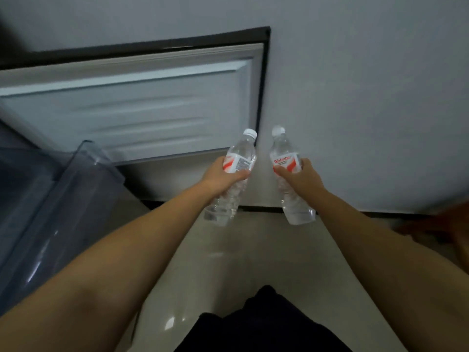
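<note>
At the far left a clear, blue-tinted plastic bin [63, 199] juts out at a tilt; what it holds is too blurred to tell. Next to it is a white moulded fridge door panel [152, 110] edged in black. Near the panel's right edge, the left hand [223, 176] wraps its fingers round the middle of a clear plastic water bottle [243, 151] with a white cap, a red-and-white label and water inside. Just beside it, not touching, the right hand [302, 179] grips a second clear plastic water bottle [283, 151], likewise capped and filled. Both hang in the air above the pale glossy floor [241, 262].
</note>
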Demonstrator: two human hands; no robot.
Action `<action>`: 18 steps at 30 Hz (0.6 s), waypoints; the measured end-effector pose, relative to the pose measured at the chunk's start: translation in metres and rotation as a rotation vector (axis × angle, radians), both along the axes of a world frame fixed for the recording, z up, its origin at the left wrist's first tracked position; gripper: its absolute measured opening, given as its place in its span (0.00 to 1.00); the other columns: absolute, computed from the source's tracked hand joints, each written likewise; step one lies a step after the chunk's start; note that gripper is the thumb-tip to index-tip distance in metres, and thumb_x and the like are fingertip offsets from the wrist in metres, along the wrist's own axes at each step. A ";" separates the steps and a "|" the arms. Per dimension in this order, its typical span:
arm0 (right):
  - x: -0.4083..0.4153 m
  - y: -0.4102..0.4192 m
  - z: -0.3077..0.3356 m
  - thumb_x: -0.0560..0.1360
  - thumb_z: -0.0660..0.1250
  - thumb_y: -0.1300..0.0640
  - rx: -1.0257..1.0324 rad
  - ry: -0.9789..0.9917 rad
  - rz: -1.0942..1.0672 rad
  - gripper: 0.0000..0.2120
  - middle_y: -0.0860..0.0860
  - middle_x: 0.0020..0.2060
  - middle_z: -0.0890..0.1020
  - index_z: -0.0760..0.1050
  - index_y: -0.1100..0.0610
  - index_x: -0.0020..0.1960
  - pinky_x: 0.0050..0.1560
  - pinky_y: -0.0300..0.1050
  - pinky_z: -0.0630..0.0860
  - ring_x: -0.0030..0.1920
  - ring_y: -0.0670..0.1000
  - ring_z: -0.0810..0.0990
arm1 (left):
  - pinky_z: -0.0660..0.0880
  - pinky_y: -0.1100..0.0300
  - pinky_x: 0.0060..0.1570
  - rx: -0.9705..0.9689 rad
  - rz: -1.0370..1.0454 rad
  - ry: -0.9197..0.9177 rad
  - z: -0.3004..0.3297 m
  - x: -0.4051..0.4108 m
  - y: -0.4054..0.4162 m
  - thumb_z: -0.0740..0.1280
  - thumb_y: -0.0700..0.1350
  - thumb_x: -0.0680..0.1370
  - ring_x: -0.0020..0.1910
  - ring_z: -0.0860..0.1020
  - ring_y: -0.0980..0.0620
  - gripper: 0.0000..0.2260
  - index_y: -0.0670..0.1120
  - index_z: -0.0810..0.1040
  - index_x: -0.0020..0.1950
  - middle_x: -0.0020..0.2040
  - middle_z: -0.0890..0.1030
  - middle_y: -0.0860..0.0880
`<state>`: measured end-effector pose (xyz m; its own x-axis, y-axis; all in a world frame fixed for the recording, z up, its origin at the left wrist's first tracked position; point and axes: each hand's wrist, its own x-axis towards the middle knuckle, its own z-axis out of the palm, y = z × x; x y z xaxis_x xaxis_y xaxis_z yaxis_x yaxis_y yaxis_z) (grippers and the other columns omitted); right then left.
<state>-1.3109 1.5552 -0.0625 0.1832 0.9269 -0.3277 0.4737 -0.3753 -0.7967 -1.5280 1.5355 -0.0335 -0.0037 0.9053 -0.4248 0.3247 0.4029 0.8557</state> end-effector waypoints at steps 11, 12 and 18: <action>0.155 -0.037 -0.015 0.71 0.69 0.37 -0.022 -0.131 -0.299 0.34 0.51 0.57 0.78 0.63 0.53 0.69 0.52 0.50 0.76 0.55 0.54 0.79 | 0.75 0.56 0.47 0.053 -0.378 0.116 -0.020 0.175 0.060 0.74 0.54 0.70 0.51 0.78 0.49 0.28 0.50 0.68 0.67 0.55 0.77 0.50; 0.161 -0.042 -0.015 0.71 0.69 0.38 -0.026 -0.137 -0.331 0.34 0.51 0.57 0.77 0.63 0.53 0.69 0.51 0.49 0.75 0.54 0.53 0.79 | 0.74 0.57 0.47 0.058 -0.411 0.115 -0.022 0.184 0.061 0.74 0.54 0.70 0.51 0.78 0.49 0.28 0.50 0.68 0.67 0.55 0.77 0.50; 0.215 -0.089 -0.026 0.71 0.71 0.40 -0.076 -0.111 -0.656 0.33 0.50 0.56 0.78 0.64 0.52 0.69 0.51 0.47 0.77 0.53 0.51 0.79 | 0.77 0.54 0.53 0.057 -0.714 0.114 -0.033 0.268 0.068 0.75 0.53 0.69 0.52 0.79 0.48 0.29 0.49 0.69 0.66 0.57 0.79 0.48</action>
<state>-1.0961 1.4658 -0.0882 0.7375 0.5866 -0.3347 0.2053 -0.6669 -0.7163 -1.2597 1.6035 -0.0668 0.5555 0.7241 -0.4088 0.5803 0.0145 0.8143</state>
